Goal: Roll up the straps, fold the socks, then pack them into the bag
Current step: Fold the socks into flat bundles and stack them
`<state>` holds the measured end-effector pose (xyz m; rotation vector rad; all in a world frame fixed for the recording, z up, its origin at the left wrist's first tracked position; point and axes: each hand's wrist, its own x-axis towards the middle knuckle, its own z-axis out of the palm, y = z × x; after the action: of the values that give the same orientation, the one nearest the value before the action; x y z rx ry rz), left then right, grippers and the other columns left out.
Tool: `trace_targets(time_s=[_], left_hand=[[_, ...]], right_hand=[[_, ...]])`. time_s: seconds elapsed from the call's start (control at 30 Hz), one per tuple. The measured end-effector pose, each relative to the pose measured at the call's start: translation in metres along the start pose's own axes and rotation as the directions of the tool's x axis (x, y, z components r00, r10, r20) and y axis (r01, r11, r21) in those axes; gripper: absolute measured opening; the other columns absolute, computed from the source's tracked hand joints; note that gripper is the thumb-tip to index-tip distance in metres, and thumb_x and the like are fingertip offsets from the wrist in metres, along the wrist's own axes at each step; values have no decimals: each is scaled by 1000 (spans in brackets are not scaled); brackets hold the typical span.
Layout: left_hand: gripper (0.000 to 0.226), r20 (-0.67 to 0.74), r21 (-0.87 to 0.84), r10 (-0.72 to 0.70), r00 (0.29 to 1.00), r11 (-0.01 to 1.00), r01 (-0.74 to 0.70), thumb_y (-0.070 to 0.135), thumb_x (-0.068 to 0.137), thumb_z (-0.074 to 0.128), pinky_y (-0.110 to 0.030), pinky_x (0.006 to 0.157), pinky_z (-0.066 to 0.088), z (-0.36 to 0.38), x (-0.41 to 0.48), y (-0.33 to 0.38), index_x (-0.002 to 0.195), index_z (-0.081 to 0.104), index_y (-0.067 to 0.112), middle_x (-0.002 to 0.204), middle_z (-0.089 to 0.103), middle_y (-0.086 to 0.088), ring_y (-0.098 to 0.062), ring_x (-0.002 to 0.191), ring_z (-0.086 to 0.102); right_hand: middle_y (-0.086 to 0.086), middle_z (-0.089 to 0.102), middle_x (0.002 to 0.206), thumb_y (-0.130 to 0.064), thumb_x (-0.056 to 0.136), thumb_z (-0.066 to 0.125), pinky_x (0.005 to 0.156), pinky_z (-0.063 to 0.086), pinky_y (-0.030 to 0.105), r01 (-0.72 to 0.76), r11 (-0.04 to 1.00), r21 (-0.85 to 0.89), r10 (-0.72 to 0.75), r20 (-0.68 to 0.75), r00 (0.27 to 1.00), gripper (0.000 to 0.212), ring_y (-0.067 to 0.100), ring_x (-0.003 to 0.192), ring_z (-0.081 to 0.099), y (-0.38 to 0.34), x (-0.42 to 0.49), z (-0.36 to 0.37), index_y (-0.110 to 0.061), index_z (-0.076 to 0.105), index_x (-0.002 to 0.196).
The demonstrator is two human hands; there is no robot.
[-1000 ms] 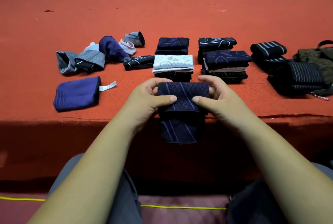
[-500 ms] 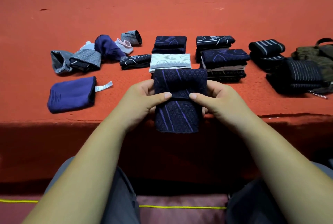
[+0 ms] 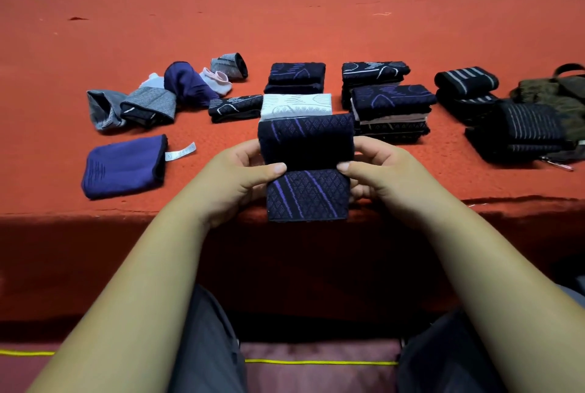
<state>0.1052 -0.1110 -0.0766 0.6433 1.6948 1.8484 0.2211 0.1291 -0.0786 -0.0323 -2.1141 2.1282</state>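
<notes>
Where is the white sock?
In the head view, the white sock lies centrally on the red table, just behind the held purple-striped sock, left of a stack of dark socks.

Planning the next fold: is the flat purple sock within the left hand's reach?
Probably, once freed: the left hand grips the patterned sock, but nothing stands before the flat purple sock.

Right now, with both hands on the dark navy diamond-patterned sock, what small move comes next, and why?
Probably one more fold: the left hand and right hand pinch the dark navy diamond-patterned sock at its crease, and its lower half hangs unfolded.
</notes>
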Motion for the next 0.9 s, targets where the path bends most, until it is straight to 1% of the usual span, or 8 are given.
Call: trace_targets(time_s=[0.27, 0.4, 0.47, 0.6, 0.67, 0.73, 0.8, 0.9], left_hand=[[42, -32, -68, -125, 992, 990, 122, 14, 95, 67, -53, 112, 46, -8, 6, -1, 136, 65, 3, 138, 69, -16, -32, 121, 65], [33, -5, -71, -138, 990, 988, 137, 18, 96, 66, -39, 102, 57, -6, 4, 3, 127, 73, 9, 128, 75, -11, -23, 115, 71], [37, -21, -89, -153, 988, 985, 150, 14, 97, 64, -39, 103, 56, -6, 4, 5, 132, 70, 4, 135, 71, -17, -25, 120, 69], [31, -39, -121, -181, 983, 977, 175, 12, 105, 49, -36, 82, 64, -5, 6, 8, 123, 74, 6, 127, 73, -21, -26, 101, 76], [36, -21, -108, -185, 982, 977, 182, 24, 108, 51, -38, 81, 64, -3, 6, 9, 131, 70, 5, 129, 73, -21, -28, 102, 76], [44, -33, -91, -172, 985, 981, 168, 30, 102, 63, -40, 86, 63, -3, 5, 7, 137, 65, 2, 130, 73, -20, -29, 106, 74], [46, -54, -66, -131, 990, 990, 127, 20, 94, 73, -39, 87, 63, -1, 4, 5, 135, 65, 0, 128, 74, -18, -28, 106, 74], [37, -98, -63, -61, 993, 996, 55, 7, 91, 75, -29, 74, 61, 2, 2, 5, 127, 69, 4, 115, 78, -10, -19, 90, 76]], right_hand=[[7, 77, 101, 0, 108, 48, 66, 54, 32, -20, 998, 55, 18, 29, 999, 36, 20, 75, 62, -2, 2, 2, -14, 71, 132], [5, 73, 78, 8, 104, 46, 55, 49, 22, -21, 994, 109, 25, -32, 999, 36, 12, 58, 59, -3, 0, 2, -4, 72, 125], [17, 76, 92, 9, 102, 42, 66, 52, 31, -20, 990, 137, 28, -53, 998, 42, 25, 75, 64, -3, 1, 2, -9, 78, 114], [24, 75, 122, -4, 98, 40, 84, 52, 45, -26, 982, 187, 35, -40, 999, 43, 39, 103, 69, -3, 2, -2, -11, 79, 114], [27, 71, 127, -19, 95, 51, 78, 55, 44, -30, 980, 198, 32, -6, 999, 37, 38, 99, 69, -5, 1, -3, -11, 77, 121], [27, 71, 126, -15, 100, 59, 71, 58, 40, -22, 988, 155, 22, 2, 1000, 30, 36, 96, 67, -4, 0, -2, -11, 74, 125], [27, 67, 124, -3, 101, 62, 70, 58, 40, 14, 997, 77, -14, -1, 1000, 31, 34, 95, 66, -2, -2, -1, -14, 74, 127], [30, 58, 129, 1, 100, 63, 73, 58, 43, 75, 997, -7, -75, -3, 997, 37, 29, 86, 67, -5, -5, 5, -20, 73, 128]])
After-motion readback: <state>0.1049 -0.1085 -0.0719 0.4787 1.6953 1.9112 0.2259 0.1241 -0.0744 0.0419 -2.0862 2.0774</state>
